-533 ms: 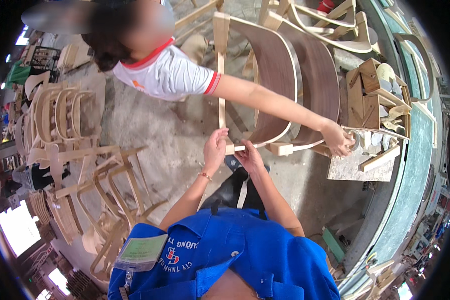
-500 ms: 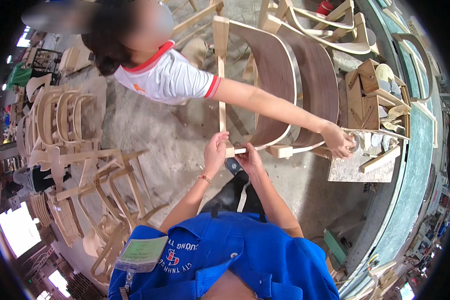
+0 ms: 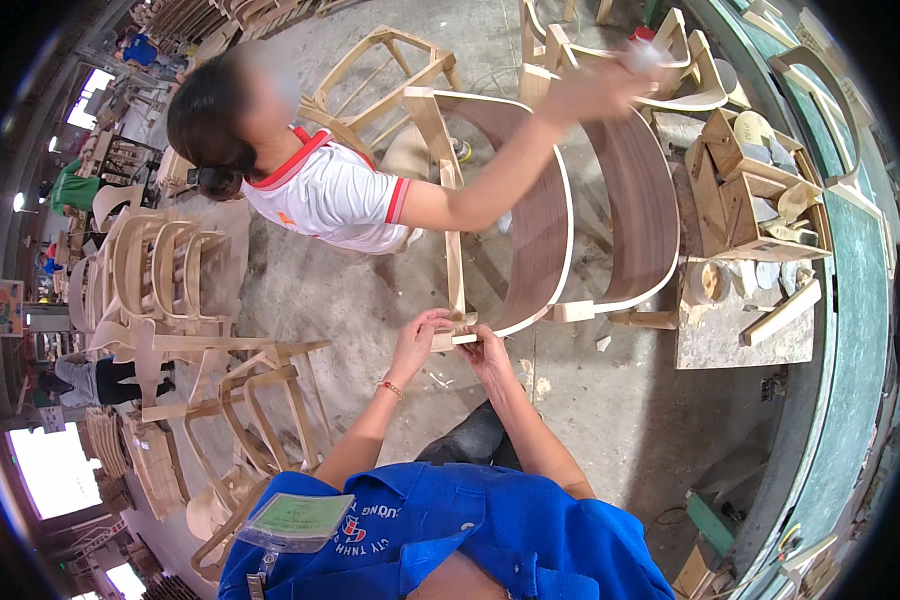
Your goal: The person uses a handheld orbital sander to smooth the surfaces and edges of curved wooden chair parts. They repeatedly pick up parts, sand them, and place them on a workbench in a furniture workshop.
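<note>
In front of me stands a pale wooden chair frame with a curved, dark-veneered backrest (image 3: 542, 240) edged in light wood. My left hand (image 3: 417, 345) closes its fingers on the frame's near corner, where a straight pale rail (image 3: 454, 270) meets the backrest. Just to the right, my right hand (image 3: 488, 358) grips the near end of that same frame, thumb and fingers around it. Both hands are close together, and the fingers hide part of the joint. A co-worker's hand (image 3: 605, 90), blurred by motion, reaches across above the backrest with something pale in it.
A second curved backrest (image 3: 635, 215) stands right beside the first. To the right, a board (image 3: 700, 335) bears a round tin (image 3: 710, 282) and a wood strip, below a wooden box (image 3: 735, 200) of tools. More chair frames (image 3: 260, 410) stand at left. The co-worker (image 3: 320, 190) leans in from the far left.
The co-worker's hand has left the round tin and swung far and left over the backrests. My hands stay on the frame corner, now slightly nearer; the whole view has shifted.
</note>
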The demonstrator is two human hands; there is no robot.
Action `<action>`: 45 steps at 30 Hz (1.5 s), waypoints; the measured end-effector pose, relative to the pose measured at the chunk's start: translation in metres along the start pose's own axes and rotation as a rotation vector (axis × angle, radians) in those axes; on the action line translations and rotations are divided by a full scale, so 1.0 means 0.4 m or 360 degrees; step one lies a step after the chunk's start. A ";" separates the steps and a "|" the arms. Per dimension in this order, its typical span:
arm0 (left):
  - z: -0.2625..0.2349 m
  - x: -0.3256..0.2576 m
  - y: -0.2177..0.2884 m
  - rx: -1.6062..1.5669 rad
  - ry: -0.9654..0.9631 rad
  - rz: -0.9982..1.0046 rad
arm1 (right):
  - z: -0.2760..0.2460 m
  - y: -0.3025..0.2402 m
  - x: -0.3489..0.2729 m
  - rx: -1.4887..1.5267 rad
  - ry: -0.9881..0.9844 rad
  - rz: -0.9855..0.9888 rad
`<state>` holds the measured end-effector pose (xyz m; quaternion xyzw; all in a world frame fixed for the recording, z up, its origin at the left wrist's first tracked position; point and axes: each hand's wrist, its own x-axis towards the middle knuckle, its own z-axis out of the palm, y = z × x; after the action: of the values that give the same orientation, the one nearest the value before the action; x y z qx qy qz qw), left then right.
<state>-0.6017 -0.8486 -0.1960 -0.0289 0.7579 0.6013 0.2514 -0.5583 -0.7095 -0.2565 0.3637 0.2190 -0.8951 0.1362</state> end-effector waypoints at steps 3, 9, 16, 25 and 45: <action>-0.025 -0.035 -0.034 -0.0114 0.0005 -0.0015 | 0.013 0.040 -0.024 -0.0055 0.0028 0.0026; -0.032 -0.083 -0.064 0.0040 -0.0004 0.0058 | -0.029 0.094 -0.052 0.0027 0.0036 0.0043; -0.057 -0.167 -0.126 0.0119 0.0068 0.0074 | -0.041 0.166 -0.099 0.0040 -0.0007 0.0146; -0.119 -0.273 -0.220 0.0226 -0.0124 -0.0130 | -0.076 0.261 -0.189 0.0264 0.0030 0.0393; -0.178 -0.036 0.360 0.2051 -0.0476 0.0193 | -0.578 0.370 -0.335 0.0475 0.0534 0.0079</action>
<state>-0.6636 -0.8784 -0.0501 0.2538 0.9230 0.0382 0.2867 -0.2681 -0.7129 -0.3524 0.5290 0.0947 -0.8409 0.0644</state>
